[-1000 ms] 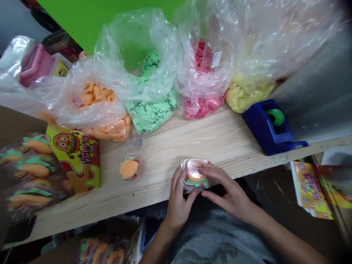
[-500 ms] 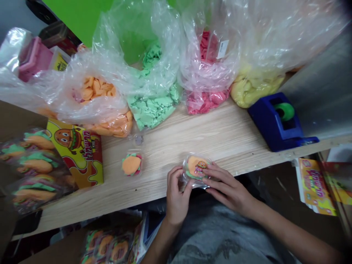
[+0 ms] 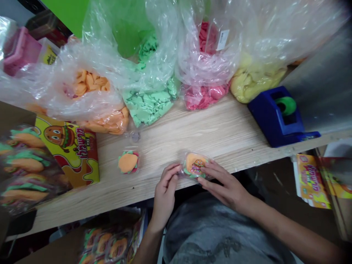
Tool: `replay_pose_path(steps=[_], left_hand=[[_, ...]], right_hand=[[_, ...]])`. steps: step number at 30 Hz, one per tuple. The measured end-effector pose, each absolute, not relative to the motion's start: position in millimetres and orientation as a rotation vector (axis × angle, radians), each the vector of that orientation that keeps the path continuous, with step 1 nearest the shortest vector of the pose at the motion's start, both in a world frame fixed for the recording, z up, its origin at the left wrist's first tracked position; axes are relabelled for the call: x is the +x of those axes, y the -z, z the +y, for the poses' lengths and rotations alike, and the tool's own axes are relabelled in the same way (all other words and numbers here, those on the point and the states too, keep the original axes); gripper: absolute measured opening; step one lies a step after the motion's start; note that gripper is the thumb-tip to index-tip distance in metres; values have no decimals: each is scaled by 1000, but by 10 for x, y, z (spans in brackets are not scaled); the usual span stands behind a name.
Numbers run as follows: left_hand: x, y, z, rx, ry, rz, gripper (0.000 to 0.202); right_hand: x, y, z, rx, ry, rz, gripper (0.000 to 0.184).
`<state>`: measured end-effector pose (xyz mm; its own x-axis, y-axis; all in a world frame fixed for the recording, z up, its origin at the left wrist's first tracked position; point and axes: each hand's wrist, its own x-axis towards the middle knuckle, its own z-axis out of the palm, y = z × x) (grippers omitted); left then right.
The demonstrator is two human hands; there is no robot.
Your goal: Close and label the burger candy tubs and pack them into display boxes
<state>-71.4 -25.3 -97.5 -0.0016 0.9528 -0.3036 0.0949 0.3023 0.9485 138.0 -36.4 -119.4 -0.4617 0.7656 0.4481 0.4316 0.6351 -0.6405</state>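
Note:
A closed clear plastic pack (image 3: 193, 164) lies near the table's front edge, with an orange and green burger-shaped sweet inside and a burger-character sticker on top. My left hand (image 3: 165, 189) pinches the pack's left edge between thumb and fingers. From the right, my right hand (image 3: 227, 185) grips the pack, its fingers resting on the lid and side. To the left sits an open clear pack (image 3: 128, 162) filled with another layered burger-shaped sweet; its lid is folded back and holds a small greyish piece (image 3: 135, 136).
Along the back stand plastic bags of orange pieces (image 3: 93, 82), green pieces (image 3: 150, 104), pink pieces (image 3: 203, 96) and yellow pieces (image 3: 247, 84). A blue tape dispenser (image 3: 271, 124) stands right. At left is a printed box (image 3: 88, 157) beside packed burgers (image 3: 26, 161); more packs (image 3: 104, 245) lie below.
My left hand has shifted left and down, from around the pack's corner to its left edge. My right hand stays on the pack. The view has moved slightly.

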Motion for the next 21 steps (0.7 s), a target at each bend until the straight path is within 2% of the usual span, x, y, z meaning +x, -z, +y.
replay_pose_path(steps=[5, 9, 11, 18, 21], left_hand=[[-697, 1021, -263, 829, -933, 1347, 23], [-650, 1004, -251, 701, -1004, 1310, 22], [-617, 978, -232, 661, -1035, 1290, 23], [-561, 728, -179, 673, -1059, 1279, 24], [-533, 489, -174, 677, -1148, 1276, 27]], right_hand=[[1292, 1109, -334, -1143, -821, -1821, 30], [1247, 1083, -335, -1200, -1074, -1700, 29], [1230, 1083, -336, -1222, -1093, -1722, 35], [1113, 973, -372, -1313, -1097, -1524, 76], [1069, 721, -373, -1278, -1097, -1404, 81]])
